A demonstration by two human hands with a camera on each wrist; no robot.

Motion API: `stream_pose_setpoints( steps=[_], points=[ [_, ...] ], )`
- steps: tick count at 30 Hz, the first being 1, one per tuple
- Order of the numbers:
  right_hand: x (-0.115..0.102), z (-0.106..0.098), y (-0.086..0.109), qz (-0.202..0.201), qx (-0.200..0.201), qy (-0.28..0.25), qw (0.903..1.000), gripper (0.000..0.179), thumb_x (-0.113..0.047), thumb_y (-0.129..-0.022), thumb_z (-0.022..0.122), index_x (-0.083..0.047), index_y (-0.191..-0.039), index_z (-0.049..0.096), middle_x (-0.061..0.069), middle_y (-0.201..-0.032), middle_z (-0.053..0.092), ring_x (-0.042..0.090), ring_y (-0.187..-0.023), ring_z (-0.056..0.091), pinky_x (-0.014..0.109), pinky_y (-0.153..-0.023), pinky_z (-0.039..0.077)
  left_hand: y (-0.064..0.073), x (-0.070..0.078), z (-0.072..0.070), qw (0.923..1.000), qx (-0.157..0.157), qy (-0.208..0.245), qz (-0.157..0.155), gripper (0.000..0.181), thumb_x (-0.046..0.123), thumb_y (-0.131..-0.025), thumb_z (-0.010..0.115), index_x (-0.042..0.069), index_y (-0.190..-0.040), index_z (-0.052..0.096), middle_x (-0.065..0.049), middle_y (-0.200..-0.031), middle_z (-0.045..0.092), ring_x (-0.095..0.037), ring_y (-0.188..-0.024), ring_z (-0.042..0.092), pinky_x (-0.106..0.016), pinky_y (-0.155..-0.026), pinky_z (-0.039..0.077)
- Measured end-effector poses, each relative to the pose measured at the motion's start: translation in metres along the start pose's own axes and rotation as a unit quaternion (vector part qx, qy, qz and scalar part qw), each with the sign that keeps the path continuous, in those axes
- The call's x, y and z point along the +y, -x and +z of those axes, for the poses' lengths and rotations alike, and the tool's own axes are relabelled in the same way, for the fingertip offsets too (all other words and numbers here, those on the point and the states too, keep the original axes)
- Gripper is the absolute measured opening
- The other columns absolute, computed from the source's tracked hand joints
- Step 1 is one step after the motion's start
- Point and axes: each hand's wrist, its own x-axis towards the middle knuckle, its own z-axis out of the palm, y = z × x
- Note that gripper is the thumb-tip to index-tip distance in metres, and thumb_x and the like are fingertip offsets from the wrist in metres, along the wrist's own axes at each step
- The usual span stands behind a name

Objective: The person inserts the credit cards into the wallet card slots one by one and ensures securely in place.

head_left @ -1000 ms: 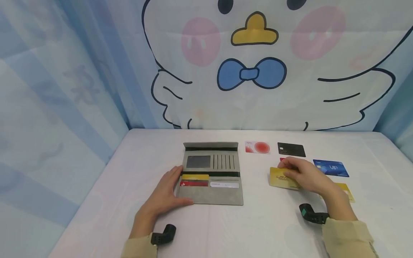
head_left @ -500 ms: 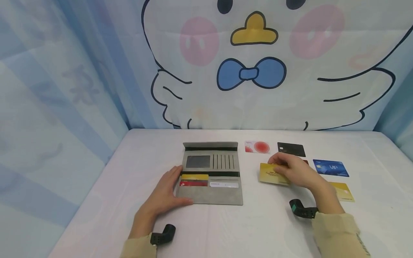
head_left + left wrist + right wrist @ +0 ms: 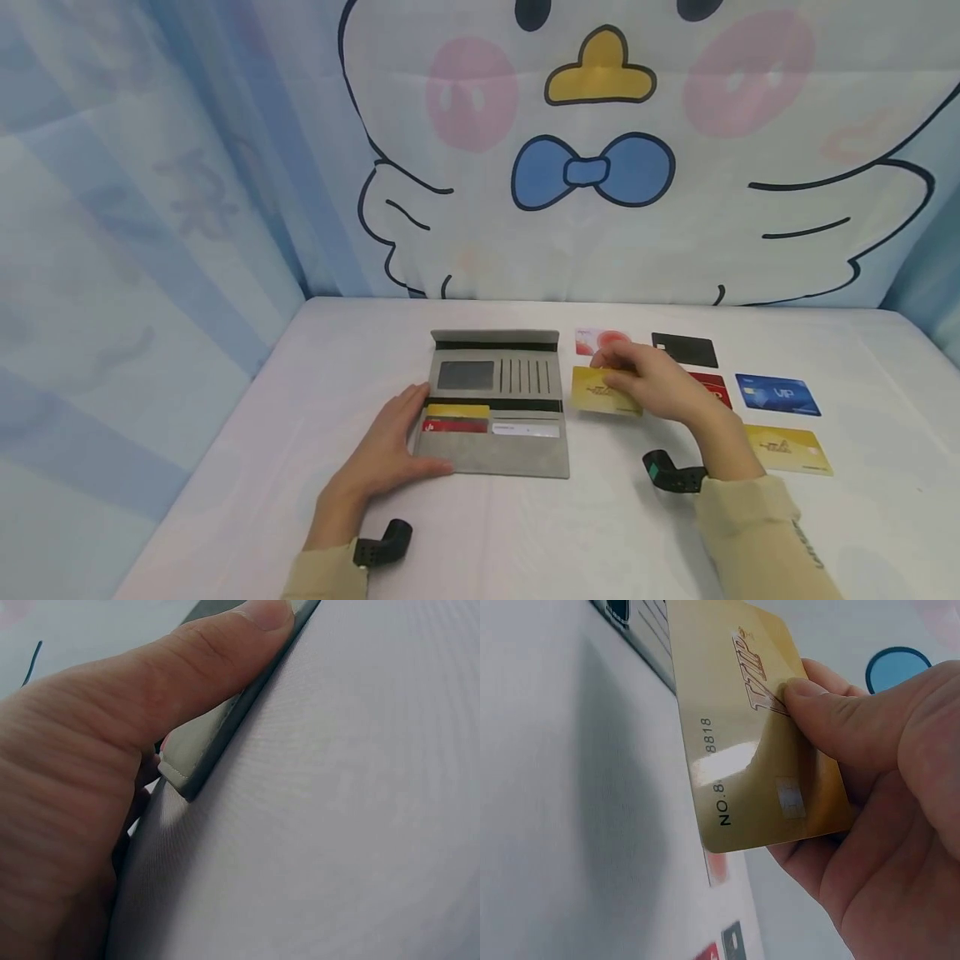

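Note:
A gold VIP card (image 3: 742, 750) is pinched between the thumb and fingers of my right hand (image 3: 660, 385), held above the table just right of the wallet. The right wrist view shows its printed number and chip. The grey wallet (image 3: 491, 458) lies unfolded on the table. A yellow card (image 3: 457, 411), a red card (image 3: 455, 426) and a white card (image 3: 526, 430) sit in its lower pockets. My left hand (image 3: 386, 446) rests at the wallet's near left corner, its thumb (image 3: 217, 656) on the near edge and its fingers along the left side.
On the right of the white table (image 3: 525, 542) lie a white-and-red card (image 3: 588, 340), a black card (image 3: 688, 350), a dark red card (image 3: 714, 387), a blue card (image 3: 778, 394) and another gold card (image 3: 789, 450). A printed curtain (image 3: 585, 250) hangs behind the table.
My right hand has carried the gold card leftward and slightly up in the head view, close to the wallet's right edge. The dark red card shows more fully. My left hand keeps its place.

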Motion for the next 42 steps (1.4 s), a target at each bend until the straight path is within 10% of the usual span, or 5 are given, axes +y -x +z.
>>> stream_pose_setpoints(
  steps=[42],
  points=[
    [-0.034,0.065,-0.040,-0.043,-0.013,-0.071,0.9964,0.016,-0.008,-0.090,0.061,-0.016,-0.103,0.062,-0.002,-0.097,0.060,0.019,-0.090,0.053,0.037,-0.085,0.048,0.000,0.001,0.001,0.9999,0.014,0.000,0.000,0.113,0.055,-0.058,0.082,0.016,-0.148,0.027,0.000,-0.150,0.027,-0.023,-0.137,0.021,-0.047,-0.109,0.020]
  ],
)
